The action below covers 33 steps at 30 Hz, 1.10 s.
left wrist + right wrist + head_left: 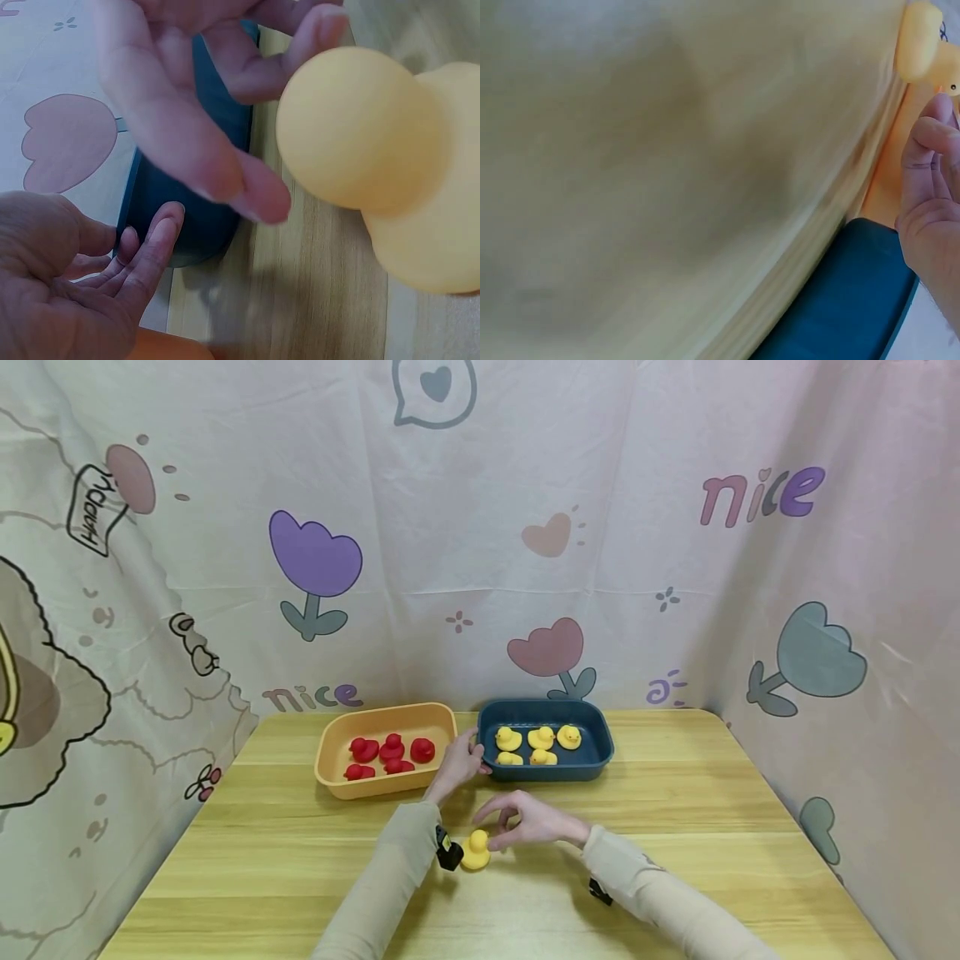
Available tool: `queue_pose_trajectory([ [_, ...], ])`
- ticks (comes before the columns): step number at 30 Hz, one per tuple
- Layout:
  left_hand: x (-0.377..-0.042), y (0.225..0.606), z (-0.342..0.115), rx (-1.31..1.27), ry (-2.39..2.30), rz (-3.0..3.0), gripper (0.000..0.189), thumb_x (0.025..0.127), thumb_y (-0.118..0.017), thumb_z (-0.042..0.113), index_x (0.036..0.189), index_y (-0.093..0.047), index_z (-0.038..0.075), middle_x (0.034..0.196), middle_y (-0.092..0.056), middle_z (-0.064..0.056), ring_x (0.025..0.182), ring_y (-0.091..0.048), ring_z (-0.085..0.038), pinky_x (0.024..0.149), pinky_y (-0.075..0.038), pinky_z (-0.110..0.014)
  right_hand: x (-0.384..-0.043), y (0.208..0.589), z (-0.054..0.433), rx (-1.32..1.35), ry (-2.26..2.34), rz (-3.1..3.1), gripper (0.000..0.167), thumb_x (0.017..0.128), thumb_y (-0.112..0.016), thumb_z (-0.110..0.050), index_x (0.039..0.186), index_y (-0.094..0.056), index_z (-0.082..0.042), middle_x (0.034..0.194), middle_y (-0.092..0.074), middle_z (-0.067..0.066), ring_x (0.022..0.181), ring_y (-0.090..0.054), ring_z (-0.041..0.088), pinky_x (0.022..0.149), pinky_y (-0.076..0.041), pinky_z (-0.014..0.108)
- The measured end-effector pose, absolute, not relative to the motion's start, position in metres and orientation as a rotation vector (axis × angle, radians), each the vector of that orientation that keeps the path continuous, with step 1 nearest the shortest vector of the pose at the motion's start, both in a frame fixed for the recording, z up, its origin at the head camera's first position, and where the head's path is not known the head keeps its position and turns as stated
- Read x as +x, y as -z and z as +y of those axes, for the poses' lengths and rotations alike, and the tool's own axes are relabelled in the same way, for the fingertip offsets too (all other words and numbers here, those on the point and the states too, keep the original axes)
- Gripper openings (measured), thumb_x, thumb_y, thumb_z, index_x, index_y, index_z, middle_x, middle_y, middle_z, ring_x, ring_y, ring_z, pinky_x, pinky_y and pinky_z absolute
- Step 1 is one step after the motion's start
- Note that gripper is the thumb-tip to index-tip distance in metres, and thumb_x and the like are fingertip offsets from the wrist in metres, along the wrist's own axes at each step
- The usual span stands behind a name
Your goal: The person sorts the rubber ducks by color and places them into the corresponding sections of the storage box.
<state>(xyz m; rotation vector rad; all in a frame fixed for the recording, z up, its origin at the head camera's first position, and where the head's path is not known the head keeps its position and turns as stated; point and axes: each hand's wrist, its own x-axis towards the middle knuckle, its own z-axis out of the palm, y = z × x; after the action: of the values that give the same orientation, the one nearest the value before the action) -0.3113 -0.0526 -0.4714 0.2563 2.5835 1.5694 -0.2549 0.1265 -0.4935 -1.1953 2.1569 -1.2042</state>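
Note:
My left hand (459, 766) is at the near left corner of a dark blue bin (546, 773). Its thumb and fingers (156, 247) grip the wall, the thumb at the rim. Several yellow rubber ducks (542, 737) sit in this bin. A single yellow rubber duck (476, 852) stands on the table, close to my left wrist. Beside it is my right hand (528, 820), fingers bent and spread from the thumb, holding nothing. In the left wrist view the right hand's fingers overlap the bin beside the large, close duck (360, 127).
An orange-yellow bin (348, 787) with several red rubber ducks (392, 749) stands left of the blue one. Both stand towards the back of a wooden table (720, 827). A printed curtain (480, 568) hangs behind and at both sides.

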Motion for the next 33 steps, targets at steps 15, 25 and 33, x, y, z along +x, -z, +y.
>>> queue_pose_trajectory([
  [15,-0.312,0.471,-0.052,0.241,-1.577,2.568,0.05,0.105,-0.044,0.005,0.153,-0.034,-0.006,0.083,-0.065,-0.019,0.085,-0.075,-0.039,0.076,-0.061,-0.052,-0.256,0.497,0.114,-1.227,1.171,2.131,0.033,0.087,-0.076,-0.009,0.119,-0.07,-0.002,0.115,-0.07,0.016,0.072,-0.058,0.0,0.067,-0.055,0.017],
  [25,-0.311,0.47,-0.053,0.251,-1.57,2.567,0.051,0.106,-0.045,0.007,0.153,-0.033,-0.005,0.086,-0.066,-0.019,0.085,-0.075,-0.039,0.055,-0.053,-0.028,-0.256,0.496,0.114,-1.162,1.151,2.164,0.031,0.084,-0.078,-0.004,0.114,-0.071,-0.004,0.108,-0.07,0.014,0.07,-0.057,-0.001,0.066,-0.053,0.016],
  [33,-0.311,0.47,-0.053,0.248,-1.561,2.572,0.051,0.106,-0.045,0.007,0.154,-0.033,-0.005,0.084,-0.065,-0.019,0.084,-0.075,-0.038,0.054,-0.051,-0.025,-0.256,0.496,0.12,-1.18,1.218,2.155,0.029,0.085,-0.078,-0.005,0.113,-0.071,-0.003,0.11,-0.07,0.016,0.074,-0.057,0.0,0.071,-0.056,0.02],
])
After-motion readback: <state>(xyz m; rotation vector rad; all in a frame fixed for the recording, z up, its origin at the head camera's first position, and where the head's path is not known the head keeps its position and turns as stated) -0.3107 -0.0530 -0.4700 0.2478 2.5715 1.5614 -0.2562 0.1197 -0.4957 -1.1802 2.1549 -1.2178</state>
